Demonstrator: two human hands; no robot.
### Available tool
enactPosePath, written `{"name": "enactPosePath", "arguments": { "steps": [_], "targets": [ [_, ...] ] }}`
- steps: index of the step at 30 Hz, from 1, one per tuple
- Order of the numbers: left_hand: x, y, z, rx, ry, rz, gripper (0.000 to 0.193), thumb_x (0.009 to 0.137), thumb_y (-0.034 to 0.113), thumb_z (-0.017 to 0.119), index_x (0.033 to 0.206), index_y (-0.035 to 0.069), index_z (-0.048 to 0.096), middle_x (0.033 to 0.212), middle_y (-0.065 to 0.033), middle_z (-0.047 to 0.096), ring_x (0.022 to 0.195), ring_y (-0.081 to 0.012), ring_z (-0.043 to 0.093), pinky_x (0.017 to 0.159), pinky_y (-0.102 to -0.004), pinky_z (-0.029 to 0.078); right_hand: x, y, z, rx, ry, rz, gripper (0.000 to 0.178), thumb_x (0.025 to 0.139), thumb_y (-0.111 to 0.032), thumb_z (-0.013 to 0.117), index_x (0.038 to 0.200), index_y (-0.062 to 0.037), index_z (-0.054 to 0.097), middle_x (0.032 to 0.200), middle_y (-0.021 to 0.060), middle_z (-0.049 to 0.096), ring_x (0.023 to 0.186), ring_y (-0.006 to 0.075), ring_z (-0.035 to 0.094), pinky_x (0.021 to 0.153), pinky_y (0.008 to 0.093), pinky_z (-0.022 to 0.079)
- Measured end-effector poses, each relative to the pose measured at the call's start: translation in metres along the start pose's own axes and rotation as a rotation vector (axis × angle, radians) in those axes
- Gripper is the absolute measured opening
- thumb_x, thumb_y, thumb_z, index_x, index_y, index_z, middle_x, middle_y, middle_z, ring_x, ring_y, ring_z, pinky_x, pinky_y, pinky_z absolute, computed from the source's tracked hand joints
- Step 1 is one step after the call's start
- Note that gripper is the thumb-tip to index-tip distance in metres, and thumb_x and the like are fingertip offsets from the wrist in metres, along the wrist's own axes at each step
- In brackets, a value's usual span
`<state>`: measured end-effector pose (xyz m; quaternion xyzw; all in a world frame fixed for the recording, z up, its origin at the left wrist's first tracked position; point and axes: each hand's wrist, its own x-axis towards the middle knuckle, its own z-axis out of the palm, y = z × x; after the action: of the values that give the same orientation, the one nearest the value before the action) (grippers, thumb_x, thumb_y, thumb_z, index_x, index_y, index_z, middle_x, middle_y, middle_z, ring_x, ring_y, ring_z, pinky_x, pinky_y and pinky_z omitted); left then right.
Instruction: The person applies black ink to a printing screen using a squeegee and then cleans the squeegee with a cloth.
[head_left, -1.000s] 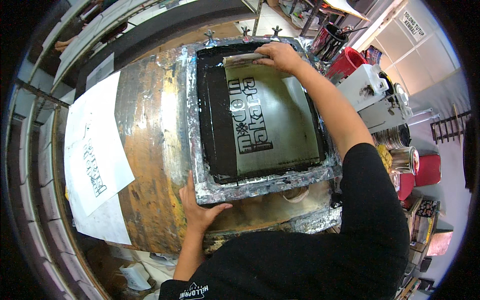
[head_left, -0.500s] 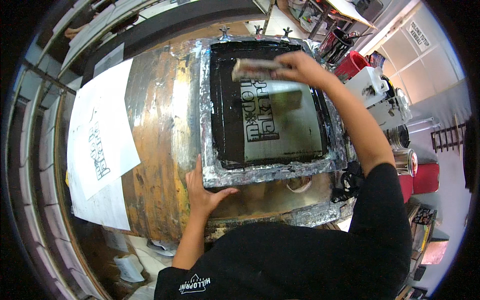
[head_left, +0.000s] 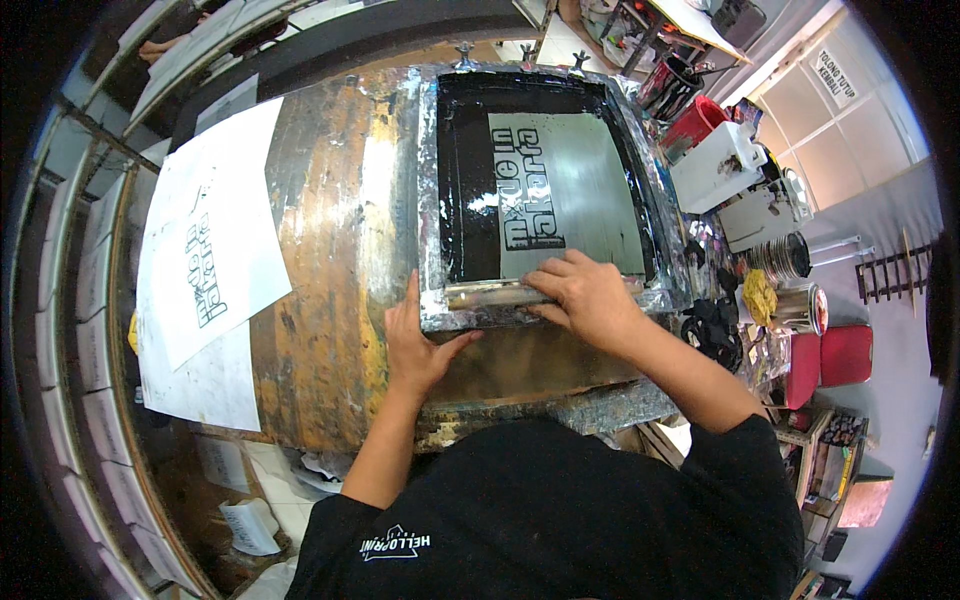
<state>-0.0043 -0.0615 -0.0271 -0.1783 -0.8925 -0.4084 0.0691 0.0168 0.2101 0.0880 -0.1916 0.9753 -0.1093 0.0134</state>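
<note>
A screen-printing frame (head_left: pixel 429 200) with a grey, ink-smeared border lies on the worn table. Black ink surrounds its pale mesh (head_left: pixel 592 195), where a dark lettered design shows. My right hand (head_left: pixel 583 298) is closed around a wooden squeegee (head_left: pixel 490 295), which lies across the near end of the screen. Part of the squeegee is hidden under my fingers. At the frame's near left corner rests my left hand (head_left: pixel 415 345), its thumb and fingers spread apart and touching the border.
To the left, printed white paper sheets (head_left: pixel 225 230) lie on the table (head_left: pixel 320 230). Wing-nut clamps (head_left: pixel 464 54) line the frame's far edge. Along the right stand a red container (head_left: pixel 694 125), a white jug (head_left: pixel 715 165), tins (head_left: pixel 797 307) and a yellow cloth (head_left: pixel 759 296). Racks (head_left: pixel 75 330) fill the far left.
My right hand has brought the squeegee from the far part of the screen to its near edge. The left hand keeps its place at the frame's corner. The view has shifted slightly.
</note>
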Motion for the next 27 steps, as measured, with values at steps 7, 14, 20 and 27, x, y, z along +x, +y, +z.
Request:
{"name": "enactPosePath", "arguments": {
  "steps": [7, 14, 20, 27],
  "targets": [
    [0.001, 0.003, -0.001, 0.014, -0.011, -0.002, 0.128, 0.058, 0.05, 0.096, 0.155, -0.006, 0.035, 0.121, -0.0191, 0.067, 0.103, -0.0359, 0.057, 0.096, -0.0447, 0.042, 0.055, 0.055, 0.03, -0.113, 0.16, -0.06, 0.038, 0.085, -0.029, 0.076, 0.118, -0.0129, 0.069, 0.112, 0.0041, 0.068, 0.1, 0.0262, 0.064, 0.078, 0.041, 0.057],
    [0.001, 0.003, -0.003, -0.02, -0.023, 0.0, 0.13, 0.056, 0.051, 0.096, 0.155, -0.007, 0.035, 0.118, -0.0193, 0.066, 0.102, -0.036, 0.057, 0.095, -0.0454, 0.042, 0.171, 0.153, 0.043, -0.199, 0.315, -0.111, 0.037, 0.089, -0.035, 0.072, 0.118, -0.0128, 0.07, 0.11, 0.0045, 0.069, 0.1, 0.0281, 0.064, 0.08, 0.042, 0.058],
    [0.0, -0.003, -0.001, -0.012, -0.026, 0.005, 0.131, 0.056, 0.054, 0.095, 0.155, -0.008, 0.035, 0.116, -0.0194, 0.065, 0.1, -0.0361, 0.056, 0.093, -0.045, 0.043, 0.256, 0.219, 0.033, -0.262, 0.299, -0.095, 0.041, 0.095, -0.045, 0.064, 0.123, -0.0155, 0.07, 0.117, 0.0077, 0.071, 0.106, 0.0312, 0.067, 0.086, 0.0463, 0.057],
    [0.003, -0.003, 0.0, -0.007, -0.025, 0.009, 0.132, 0.056, 0.053, 0.096, 0.155, -0.007, 0.034, 0.116, -0.0189, 0.065, 0.1, -0.0355, 0.058, 0.093, -0.0447, 0.044, 0.288, 0.242, -0.003, -0.148, 0.091, -0.075, 0.057, 0.093, -0.059, 0.064, 0.122, -0.0108, 0.072, 0.117, 0.0158, 0.072, 0.109, 0.0377, 0.067, 0.094, 0.048, 0.053]
  ]
}}
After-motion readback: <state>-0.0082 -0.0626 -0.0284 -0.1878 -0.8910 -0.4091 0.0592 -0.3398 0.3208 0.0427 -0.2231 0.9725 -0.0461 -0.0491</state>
